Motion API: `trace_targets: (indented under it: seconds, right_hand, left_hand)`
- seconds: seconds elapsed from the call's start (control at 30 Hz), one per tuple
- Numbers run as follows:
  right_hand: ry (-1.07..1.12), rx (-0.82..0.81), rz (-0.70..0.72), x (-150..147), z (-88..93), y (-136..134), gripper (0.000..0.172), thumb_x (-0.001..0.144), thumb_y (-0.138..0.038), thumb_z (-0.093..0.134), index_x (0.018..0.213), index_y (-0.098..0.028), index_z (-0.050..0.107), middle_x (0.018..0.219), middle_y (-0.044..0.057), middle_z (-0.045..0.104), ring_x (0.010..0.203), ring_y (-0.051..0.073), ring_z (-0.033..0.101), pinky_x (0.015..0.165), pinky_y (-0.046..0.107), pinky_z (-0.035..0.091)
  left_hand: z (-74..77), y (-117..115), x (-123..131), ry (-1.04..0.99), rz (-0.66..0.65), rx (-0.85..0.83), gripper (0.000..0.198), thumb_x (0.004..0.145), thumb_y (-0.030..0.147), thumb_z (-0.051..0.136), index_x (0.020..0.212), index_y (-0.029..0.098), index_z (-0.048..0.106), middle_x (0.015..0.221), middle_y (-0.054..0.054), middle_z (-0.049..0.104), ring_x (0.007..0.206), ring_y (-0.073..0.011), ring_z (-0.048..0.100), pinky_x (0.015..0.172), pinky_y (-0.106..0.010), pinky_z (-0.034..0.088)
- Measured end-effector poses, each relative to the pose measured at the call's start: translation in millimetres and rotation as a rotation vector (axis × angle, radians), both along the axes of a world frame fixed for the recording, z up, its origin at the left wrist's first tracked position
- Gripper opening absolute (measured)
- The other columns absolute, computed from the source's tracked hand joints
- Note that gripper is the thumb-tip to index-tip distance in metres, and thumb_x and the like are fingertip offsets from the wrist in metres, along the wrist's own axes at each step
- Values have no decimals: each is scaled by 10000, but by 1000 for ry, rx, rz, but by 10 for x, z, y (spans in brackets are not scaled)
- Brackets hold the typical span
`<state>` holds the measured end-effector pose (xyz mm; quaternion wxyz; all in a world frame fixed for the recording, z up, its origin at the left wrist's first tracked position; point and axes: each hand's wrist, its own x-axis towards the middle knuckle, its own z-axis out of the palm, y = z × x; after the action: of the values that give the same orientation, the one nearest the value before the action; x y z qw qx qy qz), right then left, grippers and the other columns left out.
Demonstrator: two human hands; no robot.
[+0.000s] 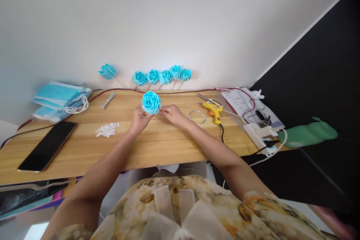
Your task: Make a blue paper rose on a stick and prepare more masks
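A blue handmade flower [151,102] with layered, curled petals is held over the middle of the table, its bloom facing up toward me. My left hand [140,118] is closed around it just under the bloom, where the petals partly cover the fingers. At the flower's right edge, my right hand [173,114] pinches with its fingertips touching the lower petals. The stem is hidden from this angle. Several finished blue flowers [165,77] on pale sticks lean against the wall behind, and another blue flower [107,71] leans apart to the left.
Left on the wooden table [157,153] lie face masks [59,99], a phone [47,146], white scraps [107,130] and a thin bundle [108,101]. To the right are a wire ring [197,111], yellow glue gun [214,111], scissors [206,98], power strip [257,137] and green bottle [306,134].
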<state>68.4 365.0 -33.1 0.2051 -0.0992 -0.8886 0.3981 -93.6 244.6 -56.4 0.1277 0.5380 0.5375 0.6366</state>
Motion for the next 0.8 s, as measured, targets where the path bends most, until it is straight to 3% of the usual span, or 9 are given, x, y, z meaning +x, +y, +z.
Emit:
trace_targets:
  seconds: [0.13, 0.27, 0.5, 0.67, 0.8]
  right_hand:
    - [-2, 122, -73, 23, -178, 42, 240, 1024, -260, 606, 1089, -237, 836, 1127, 78, 822, 1073, 230, 743, 927, 307, 509]
    - [67, 161, -94, 15, -242, 94, 235, 1026, -254, 611, 1077, -242, 840, 1133, 92, 819, 1094, 233, 740, 978, 341, 525]
    - [155, 116, -79, 1, -341, 53, 268, 1047, -334, 580, 1047, -255, 836, 1101, 81, 817, 1089, 240, 742, 974, 355, 543]
    - [104, 124, -79, -19, -393, 36, 211, 1025, -291, 622, 1060, -218, 817, 1047, 96, 817, 985, 231, 750, 897, 331, 543]
    - [75, 149, -79, -39, -406, 21, 202, 1025, -274, 625, 1067, -205, 810, 1025, 95, 815, 973, 225, 745, 891, 320, 532]
  left_hand:
    - [-38, 14, 18, 32, -18, -15, 313, 820, 510, 804, 800, 197, 815, 998, -104, 822, 973, -281, 767, 982, -425, 601]
    - [-81, 61, 23, 67, 13, -2, 338, 847, 533, 770, 816, 199, 813, 999, -105, 823, 989, -290, 767, 987, -440, 596]
    - [-101, 114, -5, 97, 31, -6, 349, 838, 546, 771, 738, 213, 796, 924, -89, 819, 931, -275, 766, 927, -409, 596]
    - [-67, 76, 0, 82, 80, -21, 294, 887, 492, 745, 805, 217, 811, 879, -74, 815, 856, -241, 766, 846, -365, 593]
    - [-69, 71, 34, 62, 95, -12, 325, 883, 509, 739, 750, 216, 786, 857, -74, 811, 815, -225, 759, 781, -334, 594]
